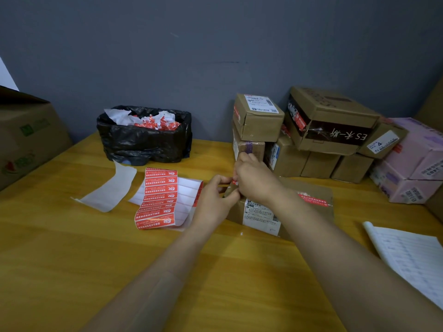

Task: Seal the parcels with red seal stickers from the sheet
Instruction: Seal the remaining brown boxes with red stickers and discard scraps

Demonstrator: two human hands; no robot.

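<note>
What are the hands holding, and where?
The left hand and right hand pinch a red seal sticker at the parcel's left end; where on it is hidden.

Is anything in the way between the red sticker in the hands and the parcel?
Nothing visible does. The right hand pinches the red sticker right at the left end of the parcel, which the left hand grips.
</note>
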